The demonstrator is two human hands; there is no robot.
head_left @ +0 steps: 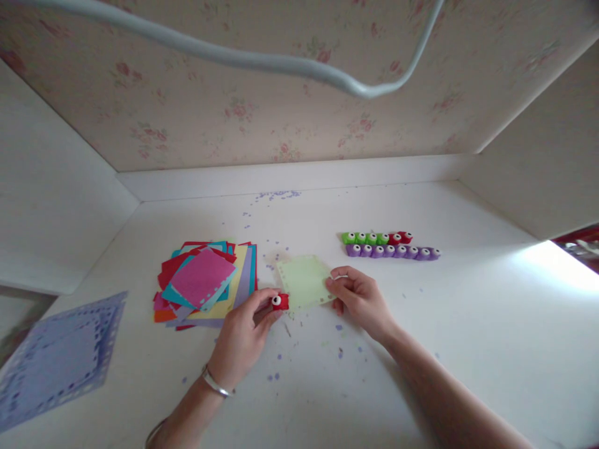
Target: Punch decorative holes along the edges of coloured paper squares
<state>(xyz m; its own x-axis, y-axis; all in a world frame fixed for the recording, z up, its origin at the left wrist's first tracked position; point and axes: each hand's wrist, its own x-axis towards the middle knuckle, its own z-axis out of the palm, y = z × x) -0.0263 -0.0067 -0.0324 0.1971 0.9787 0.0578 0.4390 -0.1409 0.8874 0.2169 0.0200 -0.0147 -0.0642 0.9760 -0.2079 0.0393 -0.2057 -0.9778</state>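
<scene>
Between the thumb and fingers of my left hand (246,327) is a small red craft punch (281,302) with a white button on top. It sits at the lower left edge of a pale green paper sheet (304,280); whether the edge is inside its slot I cannot make out. My right hand (355,298) pinches the sheet's right edge. Small punched holes show along the left and lower edges of the paper. Left of my left hand lies a pile of coloured paper (203,277), with a pink sheet on top.
Purple punches (393,251) stand in a row at the right, behind them a row of green (366,238) and red punches (401,238). Purple paper with punched borders (56,355) lies at the left. Tiny purple cutouts (279,194) dot the table. A pale cable (234,59) hangs overhead.
</scene>
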